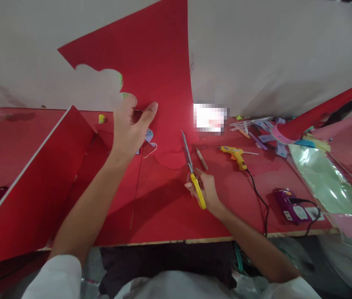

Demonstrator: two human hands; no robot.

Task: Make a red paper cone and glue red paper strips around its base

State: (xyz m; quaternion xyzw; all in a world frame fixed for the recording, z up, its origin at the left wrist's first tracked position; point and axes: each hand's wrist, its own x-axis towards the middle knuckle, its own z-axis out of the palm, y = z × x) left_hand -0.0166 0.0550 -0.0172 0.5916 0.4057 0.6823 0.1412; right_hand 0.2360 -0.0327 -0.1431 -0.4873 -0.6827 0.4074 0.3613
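My left hand point(130, 126) reaches forward and holds the lower edge of a large red paper sheet point(151, 62) that stands up against the white wall; thumb and fingers pinch the sheet. A curved piece is cut out of the sheet's left side. My right hand point(203, 189) is closed on the yellow handles of a pair of scissors point(191, 166), blades pointing away toward the sheet. A round red cut-out point(171, 160) lies on the red table point(163, 216) just beyond the blades.
A red divider board point(32, 182) stands at the left. A yellow glue gun point(236, 154) with a black cord, a purple device point(289, 204), glue sticks, paper scraps, a rolled red sheet point(325, 109) and a green plastic-wrapped sheet point(325, 178) lie at the right.
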